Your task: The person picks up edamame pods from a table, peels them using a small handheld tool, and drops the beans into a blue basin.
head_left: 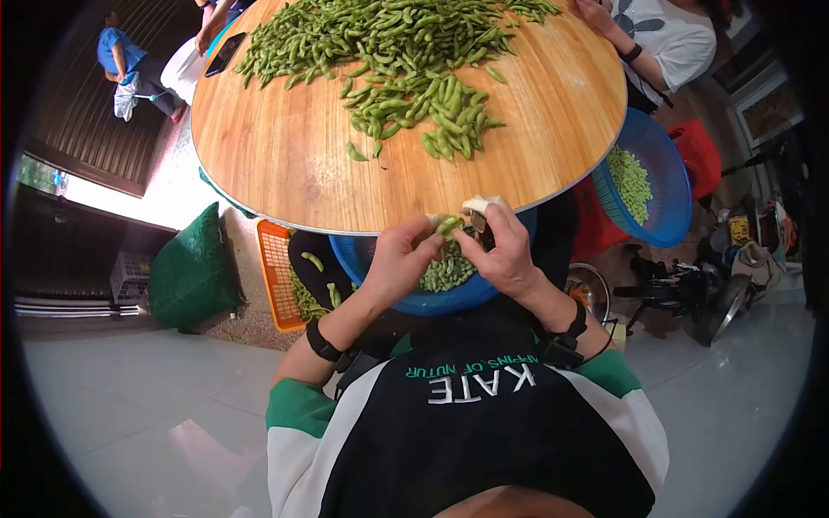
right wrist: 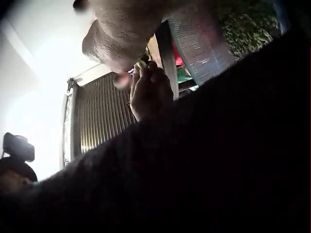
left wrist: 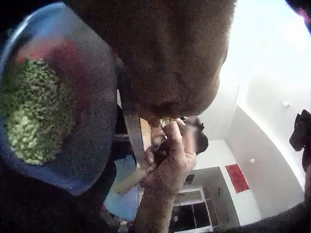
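In the head view, my left hand (head_left: 399,263) pinches a green edamame pod (head_left: 448,226) between thumb and fingers. My right hand (head_left: 505,259) meets it from the other side, thumb and fingertips closed on the pod's near end. White wrappings cover fingertips of both hands, such as the right-hand wrapping (head_left: 480,205). Right below the hands sits a blue basin (head_left: 423,306) holding shelled beans (head_left: 447,272). From the left wrist, the right hand (left wrist: 170,170) shows beyond the dark left hand (left wrist: 180,63); the left hand mostly hides the pod there.
A round wooden table (head_left: 285,164) bears a large heap of edamame pods (head_left: 371,39). At left stands an orange basket (head_left: 275,276) with pods; at right, another blue basin (head_left: 661,164) with shelled beans (head_left: 630,181). Another person (head_left: 673,43) sits at the table's far right.
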`<action>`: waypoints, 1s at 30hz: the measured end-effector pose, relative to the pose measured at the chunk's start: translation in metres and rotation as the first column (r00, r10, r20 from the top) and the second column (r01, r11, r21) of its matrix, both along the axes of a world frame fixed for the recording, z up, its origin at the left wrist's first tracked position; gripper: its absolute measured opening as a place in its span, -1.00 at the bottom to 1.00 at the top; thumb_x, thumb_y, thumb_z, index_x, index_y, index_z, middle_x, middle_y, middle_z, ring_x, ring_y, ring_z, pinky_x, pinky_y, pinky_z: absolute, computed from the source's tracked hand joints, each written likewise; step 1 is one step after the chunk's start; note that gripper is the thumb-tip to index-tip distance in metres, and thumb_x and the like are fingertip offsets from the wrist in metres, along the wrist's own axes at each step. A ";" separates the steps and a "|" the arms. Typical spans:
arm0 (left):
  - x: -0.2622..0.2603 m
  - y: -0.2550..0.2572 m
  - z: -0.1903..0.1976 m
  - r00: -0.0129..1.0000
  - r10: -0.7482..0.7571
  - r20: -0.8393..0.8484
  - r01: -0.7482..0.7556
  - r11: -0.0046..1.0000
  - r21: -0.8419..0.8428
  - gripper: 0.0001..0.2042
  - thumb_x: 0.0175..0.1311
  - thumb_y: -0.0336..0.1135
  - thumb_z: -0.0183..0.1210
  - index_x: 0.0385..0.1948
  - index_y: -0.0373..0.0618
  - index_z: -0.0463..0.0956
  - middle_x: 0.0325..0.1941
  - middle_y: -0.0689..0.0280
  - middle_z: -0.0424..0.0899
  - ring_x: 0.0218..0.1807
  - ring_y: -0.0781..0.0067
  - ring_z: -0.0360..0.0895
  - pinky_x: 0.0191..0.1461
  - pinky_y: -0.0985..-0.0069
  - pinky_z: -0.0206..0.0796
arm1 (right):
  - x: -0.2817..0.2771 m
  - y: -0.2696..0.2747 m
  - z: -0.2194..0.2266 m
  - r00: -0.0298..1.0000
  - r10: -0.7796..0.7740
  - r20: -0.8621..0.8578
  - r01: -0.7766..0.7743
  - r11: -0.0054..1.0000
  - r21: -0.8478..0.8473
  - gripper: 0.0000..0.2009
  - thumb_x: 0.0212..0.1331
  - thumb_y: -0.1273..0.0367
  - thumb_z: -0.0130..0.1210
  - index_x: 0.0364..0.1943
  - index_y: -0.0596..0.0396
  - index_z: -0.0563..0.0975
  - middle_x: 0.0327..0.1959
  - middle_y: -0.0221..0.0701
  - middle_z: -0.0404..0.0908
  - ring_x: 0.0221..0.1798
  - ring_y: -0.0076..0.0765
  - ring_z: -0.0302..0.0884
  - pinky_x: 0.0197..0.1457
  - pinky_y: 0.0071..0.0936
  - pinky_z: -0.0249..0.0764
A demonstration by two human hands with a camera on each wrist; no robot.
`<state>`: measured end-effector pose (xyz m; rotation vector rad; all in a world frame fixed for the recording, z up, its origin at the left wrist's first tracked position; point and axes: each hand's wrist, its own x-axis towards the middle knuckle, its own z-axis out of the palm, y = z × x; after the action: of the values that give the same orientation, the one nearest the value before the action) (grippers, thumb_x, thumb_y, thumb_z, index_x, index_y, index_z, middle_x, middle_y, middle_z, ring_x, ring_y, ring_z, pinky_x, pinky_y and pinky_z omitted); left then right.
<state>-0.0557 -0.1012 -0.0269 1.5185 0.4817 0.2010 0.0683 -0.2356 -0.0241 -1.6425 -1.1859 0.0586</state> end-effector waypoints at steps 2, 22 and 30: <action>-0.001 -0.004 -0.001 0.999 -0.014 -0.038 0.017 0.997 0.077 -0.84 0.24 -0.44 0.09 -0.23 -0.33 0.51 -0.49 0.35 0.57 -0.45 0.66 0.47 -0.40 0.62 0.31 | 0.000 0.001 0.004 0.982 0.018 0.187 -0.016 1.000 -0.012 -0.68 -0.09 0.53 0.27 -0.21 0.27 0.45 -0.36 -0.16 0.43 -0.39 -0.05 0.51 -0.36 -0.36 0.46; -0.014 -0.024 0.010 0.989 -0.021 0.144 -0.069 0.804 0.591 -0.74 0.08 -0.59 0.08 -0.19 -0.27 0.29 -0.44 0.04 0.59 -0.40 0.01 0.59 -0.36 0.32 0.41 | 0.003 0.001 -0.003 0.967 0.196 0.165 -0.180 0.978 -0.104 -0.74 -0.15 0.55 0.13 -0.29 0.28 0.41 -0.39 -0.11 0.42 -0.37 0.05 0.48 -0.34 -0.26 0.46; -0.104 0.052 0.037 0.974 0.215 -0.077 -0.034 0.472 0.881 -0.80 -0.08 -0.63 0.06 -0.39 -0.18 0.53 -0.42 0.14 0.51 -0.33 0.08 0.52 -0.24 0.25 0.38 | 0.001 -0.006 -0.011 0.928 0.352 0.126 -0.333 0.931 -0.146 -0.77 -0.19 0.59 0.19 -0.35 0.25 0.47 -0.47 -0.21 0.44 -0.41 -0.07 0.45 -0.35 -0.27 0.38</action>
<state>-0.1596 -0.0496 0.0105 2.5595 0.6898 0.4891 0.0695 -0.2411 -0.0355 -1.5466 -1.6060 0.2369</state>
